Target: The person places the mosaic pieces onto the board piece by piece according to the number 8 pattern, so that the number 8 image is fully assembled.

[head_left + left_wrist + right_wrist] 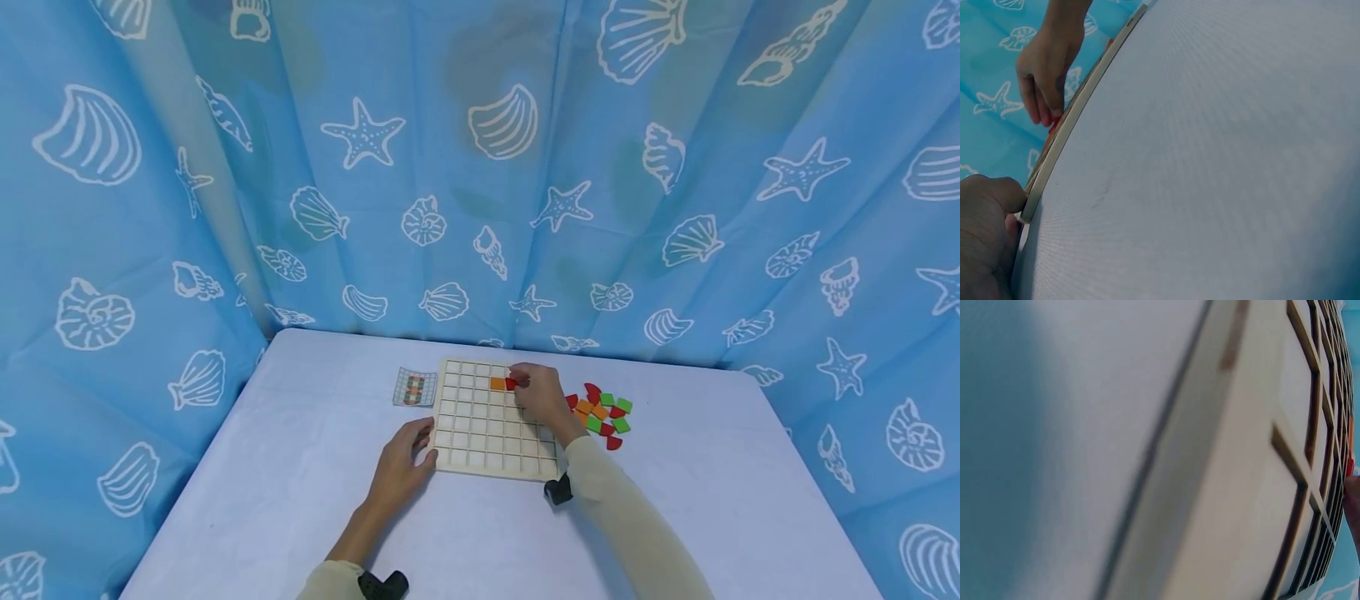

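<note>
A square wooden grid board (461,460) lies on the white table, its cells divided by thin ridges. My left hand (401,467) grips its left edge near the front corner; the left wrist view shows the thumb (1005,192) against the rim. Over the upper right cells, my right hand (542,396) pinches a small red piece (511,384) by its fingertips. Just left of that piece, an orange square tile (497,384) sits in a cell. The fingers partly hide the red piece, so I cannot tell whether it is fully seated.
Right of the board lies a loose group of red rounded pieces (592,390), orange tiles (599,411) and green tiles (625,406). A card (414,388) with a coloured pattern lies left of the board. Behind the table hangs a blue shell-print curtain (450,208).
</note>
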Demonstrator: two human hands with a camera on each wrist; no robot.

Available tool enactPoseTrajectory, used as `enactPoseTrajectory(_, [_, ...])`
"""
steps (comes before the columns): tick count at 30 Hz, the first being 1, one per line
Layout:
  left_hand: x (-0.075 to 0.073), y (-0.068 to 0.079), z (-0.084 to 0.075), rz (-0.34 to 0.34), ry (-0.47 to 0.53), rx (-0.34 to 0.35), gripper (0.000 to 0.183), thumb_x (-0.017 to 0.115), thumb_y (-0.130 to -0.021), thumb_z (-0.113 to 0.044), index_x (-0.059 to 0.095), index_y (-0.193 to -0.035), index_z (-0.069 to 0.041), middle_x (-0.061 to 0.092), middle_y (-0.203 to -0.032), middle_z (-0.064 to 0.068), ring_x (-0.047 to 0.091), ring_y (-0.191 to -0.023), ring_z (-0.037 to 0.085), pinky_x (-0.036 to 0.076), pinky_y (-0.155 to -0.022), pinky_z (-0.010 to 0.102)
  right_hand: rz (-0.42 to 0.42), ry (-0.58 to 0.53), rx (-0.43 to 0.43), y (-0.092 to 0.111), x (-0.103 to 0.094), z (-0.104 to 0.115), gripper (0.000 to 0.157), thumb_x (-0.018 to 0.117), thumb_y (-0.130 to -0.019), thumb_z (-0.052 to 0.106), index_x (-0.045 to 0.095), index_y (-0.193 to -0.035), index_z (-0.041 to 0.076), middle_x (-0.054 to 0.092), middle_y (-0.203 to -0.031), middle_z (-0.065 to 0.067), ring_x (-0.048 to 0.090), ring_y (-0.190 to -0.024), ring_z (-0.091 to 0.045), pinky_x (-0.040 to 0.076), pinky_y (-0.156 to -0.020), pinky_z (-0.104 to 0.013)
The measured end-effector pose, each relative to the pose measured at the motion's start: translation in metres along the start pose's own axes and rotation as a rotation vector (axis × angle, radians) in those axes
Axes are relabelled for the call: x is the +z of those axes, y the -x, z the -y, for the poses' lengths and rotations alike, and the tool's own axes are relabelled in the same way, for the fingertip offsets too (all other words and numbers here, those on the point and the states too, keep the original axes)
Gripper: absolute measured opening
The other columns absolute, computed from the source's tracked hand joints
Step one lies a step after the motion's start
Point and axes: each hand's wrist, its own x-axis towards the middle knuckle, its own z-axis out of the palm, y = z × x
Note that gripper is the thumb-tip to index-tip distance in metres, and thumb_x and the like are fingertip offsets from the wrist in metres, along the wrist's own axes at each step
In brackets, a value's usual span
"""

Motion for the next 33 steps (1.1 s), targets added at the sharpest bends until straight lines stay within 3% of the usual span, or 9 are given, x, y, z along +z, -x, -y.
enactPoseTrajectory(10, [-0.001,-0.0001,-0.0031,0.011,-0.009,-0.011,0.051,0.071,-0.082,0.003,0.055,-0.13,0.001,0.059,-0.123,0.01,0.059,-0.116,0.021,0.047,-0.099,0.017,0.009,0.014,-0.084,0.0009,-0.0012,0.0034,0.037,0.072,-0.088,0.012,0.066,-0.123,0.003,0.068,-0.109,-0.008,0.062,-0.095,-0.022,0.057,-0.09,-0.038])
enactPoseTrajectory(19, [0.0003,-0.0008,-0.0041,0.006,-0.043,-0.019,0.051,0.073,-0.082,-0.001,0.054,-0.13,0.0,0.06,-0.122,0.009,0.059,-0.116,0.02,0.048,-0.099,0.019,0.021,0.094,-0.039,-0.0012,-0.0012,0.0066,0.037,0.069,-0.089,0.006,0.065,-0.125,0.006,0.068,-0.112,-0.008,0.059,-0.097,-0.022,0.056,-0.094,-0.04])
enactPoseTrajectory(33, [-0.001,0.0001,-0.0033,-0.006,-0.062,-0.003,0.05,0.073,-0.082,0.0,0.056,-0.129,-0.001,0.061,-0.121,0.009,0.06,-0.114,0.021,0.05,-0.099,0.022,0.033,0.066,-0.038,0.0007,-0.0021,0.0048,0.035,0.069,-0.087,0.005,0.067,-0.122,0.005,0.069,-0.108,-0.006,0.06,-0.095,-0.021,0.056,-0.093,-0.039])
